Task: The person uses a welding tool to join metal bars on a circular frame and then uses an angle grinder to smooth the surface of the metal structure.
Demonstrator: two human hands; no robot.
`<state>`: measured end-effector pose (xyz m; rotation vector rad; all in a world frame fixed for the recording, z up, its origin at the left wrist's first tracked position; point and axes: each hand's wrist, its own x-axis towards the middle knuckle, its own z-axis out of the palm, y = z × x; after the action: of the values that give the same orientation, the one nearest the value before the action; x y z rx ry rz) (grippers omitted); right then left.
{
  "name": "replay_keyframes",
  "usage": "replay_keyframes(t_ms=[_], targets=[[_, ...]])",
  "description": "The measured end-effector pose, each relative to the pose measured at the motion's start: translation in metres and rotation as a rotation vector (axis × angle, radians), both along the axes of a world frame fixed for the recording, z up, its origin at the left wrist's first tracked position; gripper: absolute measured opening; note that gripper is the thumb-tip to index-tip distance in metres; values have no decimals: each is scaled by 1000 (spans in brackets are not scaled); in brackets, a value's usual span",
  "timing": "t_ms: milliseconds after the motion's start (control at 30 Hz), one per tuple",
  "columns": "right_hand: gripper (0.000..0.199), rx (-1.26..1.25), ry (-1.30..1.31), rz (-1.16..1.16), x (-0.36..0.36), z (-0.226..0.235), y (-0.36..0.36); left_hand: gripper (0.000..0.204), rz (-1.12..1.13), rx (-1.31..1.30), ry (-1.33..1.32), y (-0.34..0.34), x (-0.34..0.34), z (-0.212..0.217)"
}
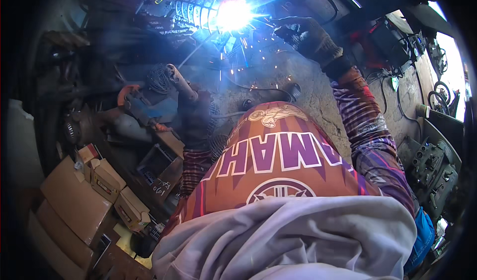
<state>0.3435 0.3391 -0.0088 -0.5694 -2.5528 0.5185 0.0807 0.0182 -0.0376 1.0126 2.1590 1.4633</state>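
Left hand pointing forward, wrapped round tan rod holder; right hand angled inward near glare, grip unclear.

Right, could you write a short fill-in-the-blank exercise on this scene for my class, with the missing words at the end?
1. In the picture, the glare lies to the ____ of the right hand.
2. The left hand holds a holder whose thin rod points toward the ____.
3. The large box at lower left is made of ____.
4. The shirt has big ____ letters edged in white.

Missing words: left; glare; cardboard; purple.
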Motion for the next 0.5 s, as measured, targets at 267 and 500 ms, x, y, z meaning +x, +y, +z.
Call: replay_keyframes(t_ms=[267, 500], targets=[[23, 4, -50, 160, -15, 27, -6, 35, 54, 206, -364, -8, 5, 2], [28, -11, 24, 241, -19, 48, -12, 31, 114, -9, -209, -11, 8, 18]])
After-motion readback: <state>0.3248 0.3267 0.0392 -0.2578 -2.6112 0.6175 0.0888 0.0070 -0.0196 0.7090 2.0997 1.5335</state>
